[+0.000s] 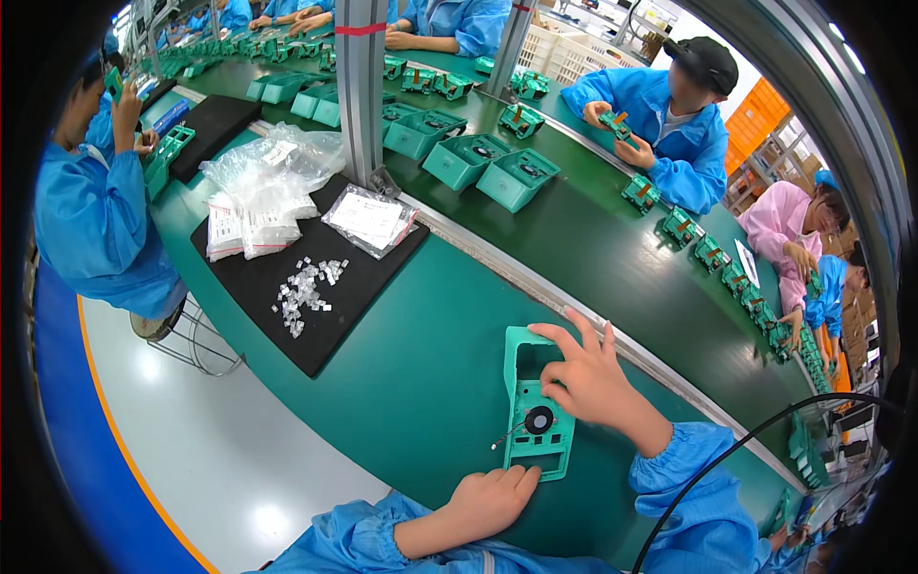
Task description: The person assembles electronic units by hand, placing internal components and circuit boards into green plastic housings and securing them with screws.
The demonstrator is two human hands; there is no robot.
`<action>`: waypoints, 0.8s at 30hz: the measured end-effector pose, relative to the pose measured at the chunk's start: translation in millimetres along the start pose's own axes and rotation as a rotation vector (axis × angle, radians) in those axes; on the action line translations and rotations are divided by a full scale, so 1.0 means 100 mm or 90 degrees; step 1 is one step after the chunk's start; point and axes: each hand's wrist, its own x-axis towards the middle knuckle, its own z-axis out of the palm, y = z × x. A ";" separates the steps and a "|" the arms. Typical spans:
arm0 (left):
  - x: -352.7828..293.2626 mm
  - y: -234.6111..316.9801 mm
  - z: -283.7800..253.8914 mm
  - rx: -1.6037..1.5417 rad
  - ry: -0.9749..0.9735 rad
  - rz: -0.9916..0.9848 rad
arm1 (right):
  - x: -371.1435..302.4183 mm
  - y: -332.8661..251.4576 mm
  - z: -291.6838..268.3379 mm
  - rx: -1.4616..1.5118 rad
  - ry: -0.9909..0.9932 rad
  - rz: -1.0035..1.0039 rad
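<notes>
A green plastic housing [524, 390] lies on the bench in front of me, with a large opening at its far end. A round black speaker [538, 419] sits in its middle, and a short thin cable with a small white connector [494, 446] hangs out at its left side. My left hand [490, 504] grips the housing's near edge with its fingers together. Over the far right part of the housing, my right hand [598, 381] has its fingers spread, one fingertip touching the far rim and the thumb bent in over the opening.
A black mat [361, 287] at the left holds small clear pieces [304, 292], plastic bags [273, 182] and a bagged white sheet [371, 218]. Past the metal rail stand green housings [516, 177] and a metal post [361, 96]. A black cable [736, 445] arches at right. Co-workers sit around.
</notes>
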 end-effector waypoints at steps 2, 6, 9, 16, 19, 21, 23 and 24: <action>0.02 0.00 0.00 -0.011 -0.001 -0.003 | 0.01 0.00 0.01 -0.008 0.000 0.005; 0.03 -0.02 0.00 -0.023 0.002 0.003 | 0.02 -0.01 0.02 -0.030 0.014 0.010; 0.02 -0.02 -0.02 -0.020 0.007 -0.001 | 0.04 0.00 0.00 -0.006 0.004 0.008; 0.03 -0.01 0.01 -0.036 -0.003 0.002 | 0.05 -0.01 -0.04 -0.046 -0.008 -0.011; 0.00 0.00 -0.02 -0.013 -0.025 -0.006 | 0.08 -0.06 -0.03 -0.071 0.010 -0.031; 0.01 -0.01 -0.03 -0.003 -0.013 -0.008 | 0.08 -0.05 -0.01 -0.080 0.021 -0.038; 0.02 0.00 -0.01 -0.005 -0.005 -0.009 | 0.08 -0.03 0.01 -0.109 0.047 -0.055; 0.02 0.00 0.01 -0.006 0.006 -0.011 | 0.08 -0.03 0.00 -0.110 0.046 -0.050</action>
